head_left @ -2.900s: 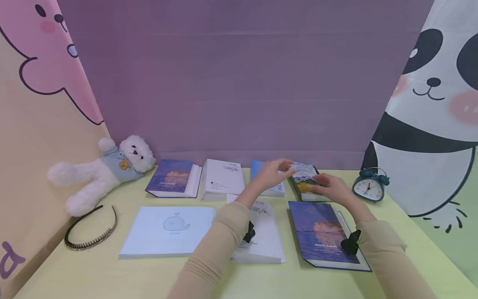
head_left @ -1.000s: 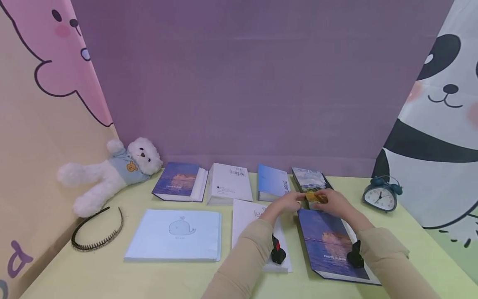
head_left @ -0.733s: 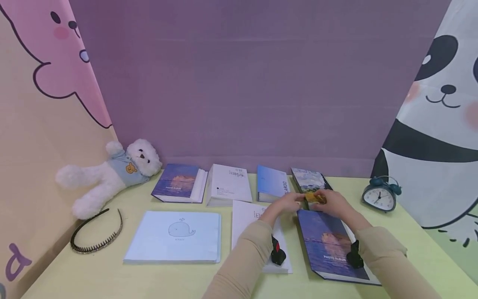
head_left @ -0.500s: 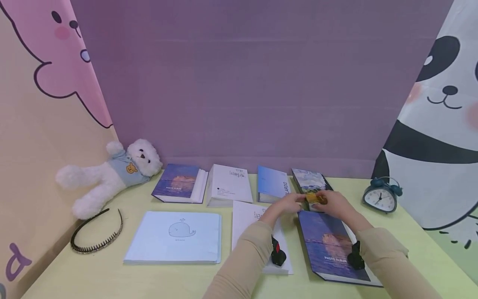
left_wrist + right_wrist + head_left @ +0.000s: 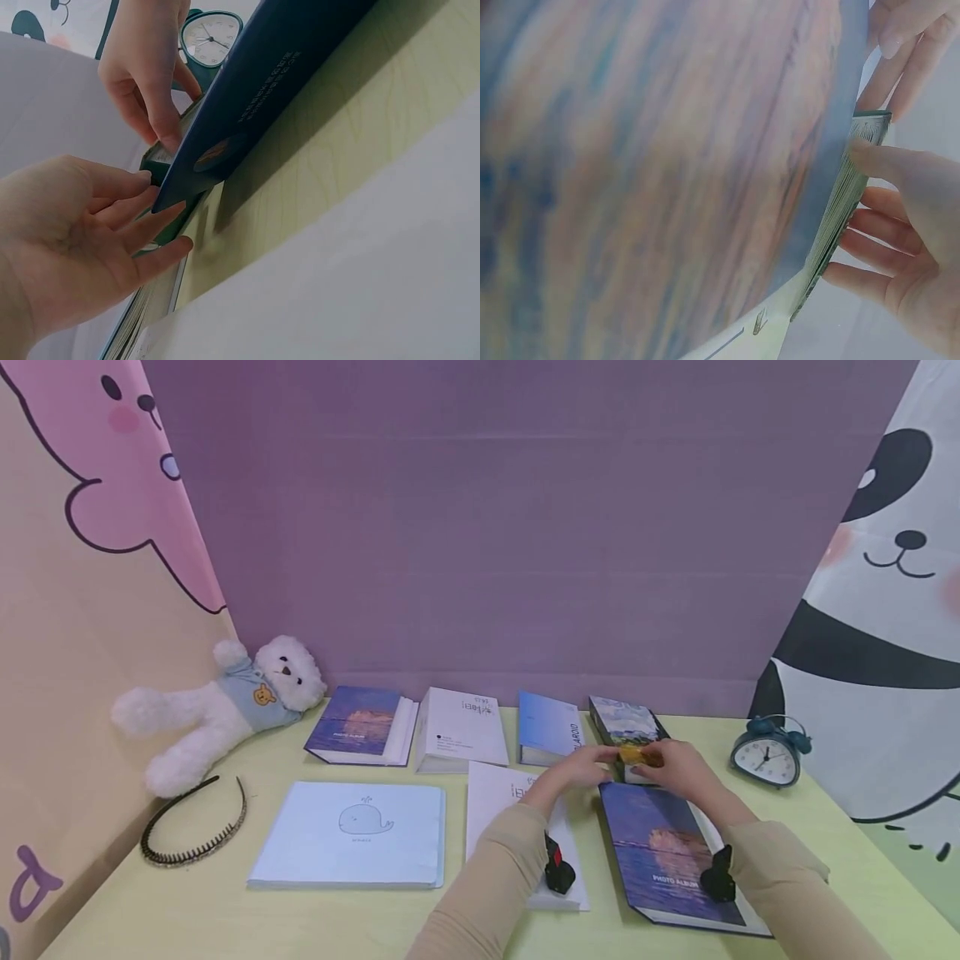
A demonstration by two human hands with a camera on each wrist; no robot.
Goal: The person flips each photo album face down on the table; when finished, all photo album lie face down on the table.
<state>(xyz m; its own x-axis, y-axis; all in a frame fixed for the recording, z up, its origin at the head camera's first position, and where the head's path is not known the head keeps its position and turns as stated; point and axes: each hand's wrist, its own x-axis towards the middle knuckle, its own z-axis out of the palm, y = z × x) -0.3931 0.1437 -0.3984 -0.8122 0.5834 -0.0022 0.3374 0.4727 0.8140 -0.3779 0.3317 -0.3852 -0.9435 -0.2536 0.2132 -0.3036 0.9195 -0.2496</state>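
This looks like a staged child's-room or play-corner set rather than a lived-in home. A pale yellow-green table (image 5: pixel 225 910) stands boxed in by hanging cloth backdrops: a plain purple one (image 5: pixel 480 527) behind, a pink cartoon bear (image 5: pixel 112 460) on one side and a panda (image 5: pixel 885 610) on the other. A white teddy bear (image 5: pixel 225 710), a toothed headband (image 5: pixel 195 835), a small teal alarm clock (image 5: pixel 768 752) and several photo albums (image 5: pixel 360 722) lie spread on it.

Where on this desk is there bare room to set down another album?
Bare table runs along the near edge, in front of the whale album, and between headband and teddy bear. The right side is crowded: both hands work at the painted album near the clock.
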